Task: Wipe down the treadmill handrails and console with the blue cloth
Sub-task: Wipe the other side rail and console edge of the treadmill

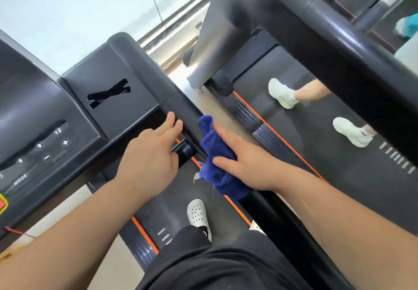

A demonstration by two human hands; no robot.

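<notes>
1. Console panel of dark grey plastic (40, 113), cut off at the left edge; its round white-marked buttons (46, 157) are blurred.
2. Left hand (149, 160) lies flat and open, fingers on the black padded handrail (181, 108), holding nothing.
3. Crumpled blue terry cloth (214, 158) hides the handrail's middle stretch.
4. Right hand (246, 165) presses the cloth against the rail with spread fingers; its palm side is hidden.
5. Neighbouring treadmill belt (316, 131) carries someone's white trainers (282, 92), legs cut off by a black bar.

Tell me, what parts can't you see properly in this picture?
All in the head view:
- Handrail: the stretch under the blue cloth and right hand is covered.
- Console: cut off by the left edge; small button labels are blurred.
- Left hand: its palm faces away.
- Neighbouring treadmill's walker: only shoes and lower legs show below its black bar.
</notes>
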